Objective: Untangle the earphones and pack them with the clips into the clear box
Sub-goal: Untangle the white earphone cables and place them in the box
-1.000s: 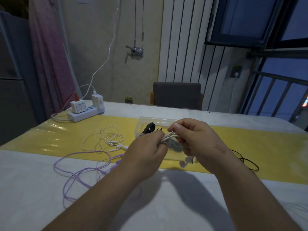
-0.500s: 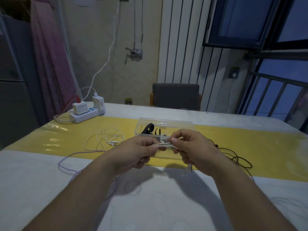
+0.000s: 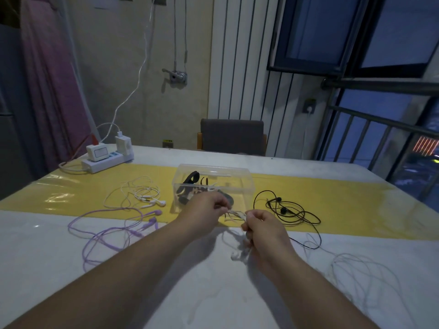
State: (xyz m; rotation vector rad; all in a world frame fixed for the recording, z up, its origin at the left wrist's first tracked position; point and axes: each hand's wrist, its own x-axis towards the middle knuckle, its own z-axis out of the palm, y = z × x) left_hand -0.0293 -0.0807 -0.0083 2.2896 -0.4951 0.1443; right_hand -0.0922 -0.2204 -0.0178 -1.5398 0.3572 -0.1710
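My left hand (image 3: 206, 210) and my right hand (image 3: 262, 227) pinch a bundle of white earphone cable (image 3: 234, 213) between them, just in front of the clear box (image 3: 212, 186). An earbud (image 3: 235, 256) of that cable dangles below my right hand. Dark clips (image 3: 191, 184) lie inside the box. White earphones (image 3: 140, 193) and purple earphones (image 3: 118, 230) lie to the left on the table. Black earphones (image 3: 288, 211) lie to the right of the box.
A white power strip (image 3: 107, 159) with plugged chargers sits at the table's far left. A thin pale cable (image 3: 363, 279) loops at the near right. A grey chair (image 3: 231, 136) stands behind the table. A yellow runner (image 3: 332, 200) crosses the white table.
Both hands have dropped lower and nearer to me, away from the box front. The white cable bundle now stretches a little between them.
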